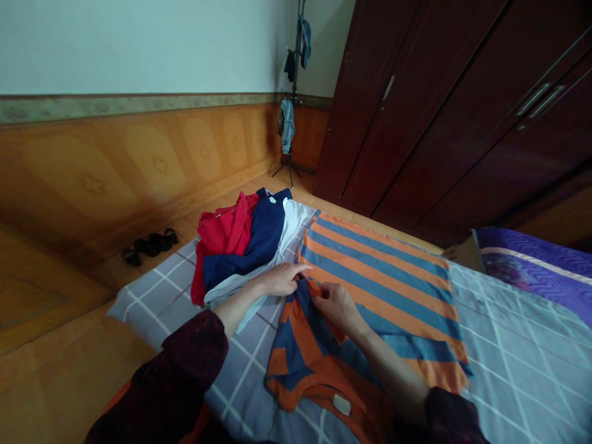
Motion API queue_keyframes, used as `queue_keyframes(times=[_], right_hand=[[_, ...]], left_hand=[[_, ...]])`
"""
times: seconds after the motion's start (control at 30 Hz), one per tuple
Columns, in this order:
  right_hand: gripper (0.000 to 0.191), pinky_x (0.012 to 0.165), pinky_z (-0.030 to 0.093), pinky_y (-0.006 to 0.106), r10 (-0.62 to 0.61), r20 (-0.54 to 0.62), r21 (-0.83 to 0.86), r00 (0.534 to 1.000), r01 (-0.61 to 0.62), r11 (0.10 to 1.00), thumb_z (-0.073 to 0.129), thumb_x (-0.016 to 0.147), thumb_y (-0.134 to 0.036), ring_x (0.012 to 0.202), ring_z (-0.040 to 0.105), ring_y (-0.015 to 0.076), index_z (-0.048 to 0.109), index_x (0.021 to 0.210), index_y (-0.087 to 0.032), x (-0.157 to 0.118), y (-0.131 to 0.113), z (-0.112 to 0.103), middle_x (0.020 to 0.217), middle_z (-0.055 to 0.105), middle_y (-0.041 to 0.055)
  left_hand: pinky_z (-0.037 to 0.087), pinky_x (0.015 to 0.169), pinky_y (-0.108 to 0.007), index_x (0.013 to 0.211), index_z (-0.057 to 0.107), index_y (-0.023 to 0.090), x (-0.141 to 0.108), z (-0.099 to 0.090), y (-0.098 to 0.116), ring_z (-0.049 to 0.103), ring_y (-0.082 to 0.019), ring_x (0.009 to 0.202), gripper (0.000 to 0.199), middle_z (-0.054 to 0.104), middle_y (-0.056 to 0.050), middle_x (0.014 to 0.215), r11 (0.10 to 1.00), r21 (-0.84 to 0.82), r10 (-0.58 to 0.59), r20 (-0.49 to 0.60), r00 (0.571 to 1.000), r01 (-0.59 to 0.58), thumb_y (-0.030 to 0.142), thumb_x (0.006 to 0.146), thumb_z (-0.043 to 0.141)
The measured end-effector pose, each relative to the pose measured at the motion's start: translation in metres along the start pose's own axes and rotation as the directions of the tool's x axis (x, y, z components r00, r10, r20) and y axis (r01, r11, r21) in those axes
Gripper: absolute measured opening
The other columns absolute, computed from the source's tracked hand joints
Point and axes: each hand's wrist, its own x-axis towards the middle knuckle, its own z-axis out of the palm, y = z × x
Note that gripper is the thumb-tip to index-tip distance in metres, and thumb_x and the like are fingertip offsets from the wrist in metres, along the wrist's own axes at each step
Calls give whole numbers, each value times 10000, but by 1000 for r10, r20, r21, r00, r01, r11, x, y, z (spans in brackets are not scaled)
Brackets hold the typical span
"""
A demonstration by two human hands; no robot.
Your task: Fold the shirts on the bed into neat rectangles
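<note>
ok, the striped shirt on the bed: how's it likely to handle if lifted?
Probably floppy: the striped shirt creases softly by the left hand and right hand. Likely light for its spread, since the cloth looks thin. Unlikely to roll, lying mostly flat on the checked bedsheet.

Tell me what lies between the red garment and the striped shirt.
In the head view: a navy garment, a white garment and a strip of checked sheet, plus the left hand.

A dark-red wooden wardrobe (416,117) is standing beside a black coat stand (295,87). Patterned orange panelling (161,151) is running below a pale-blue wall (139,49).
</note>
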Motion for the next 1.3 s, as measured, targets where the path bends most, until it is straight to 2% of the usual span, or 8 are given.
queue_keyframes(times=[0.27,0.47,0.63,0.83,1.03,1.1,1.2,1.3], right_hand=[[179,511,305,222,-99,-31,107,995,101,989,481,818,-302,575,504,116,553,698,-191,2,-12,-2,608,539,-25],[157,583,365,238,-39,-40,-111,998,35,993,471,859,-279,700,606,160,612,865,-210,15,-17,15,739,652,30],[190,585,347,237,4,-22,-211,1000,-9,978,479,870,-284,740,642,176,626,951,-196,14,-13,16,787,686,46],[199,619,390,239,-57,-21,-289,998,48,956,466,887,-267,800,665,190,625,996,-219,3,-9,17,848,704,45],[300,691,438,317,-113,-76,-439,991,69,896,373,931,-206,829,641,250,582,1143,-168,-13,-2,4,894,670,127],[331,777,450,356,-256,-85,-508,963,179,842,356,926,-162,926,613,261,568,1179,-150,-22,0,3,1023,645,154],[375,960,409,417,-539,5,-545,842,454,705,404,917,-194,1163,507,278,526,1267,-138,-37,6,11,1292,540,154],[505,1064,327,471,-600,103,-492,793,565,662,485,898,-330,1320,357,295,447,1362,-135,-48,19,20,1422,432,130]], left_hand=[[468,738,-217,975,641,132,-13,-23,-25,613,-164,835,369,670,-31,935,996,-91,-1,34,999,4,67,655,468],[452,673,-197,1023,643,140,-13,-27,-36,607,-143,783,398,668,-22,923,995,-90,-34,61,998,39,82,665,479],[405,549,-177,1000,638,106,-10,-21,-38,583,-118,623,262,644,-1,714,994,-12,-111,13,994,111,169,767,537],[401,652,-194,938,646,116,-14,-10,-27,612,-136,742,249,612,40,720,971,174,-148,-102,984,164,268,866,464],[469,773,-326,894,629,175,-15,-6,-13,640,-238,868,109,649,-66,881,907,346,-178,-200,963,240,180,817,552],[443,870,-370,971,616,180,-16,-4,-3,610,-248,988,171,625,-93,1016,894,386,-145,-229,962,227,152,846,502],[350,1016,-359,1134,565,198,-17,7,9,502,-211,1185,265,558,-77,1235,897,437,19,-185,983,65,170,904,437],[239,1107,-387,1340,424,181,-16,27,4,351,-213,1336,411,423,-93,1429,858,495,186,-55,981,-135,299,946,425]])
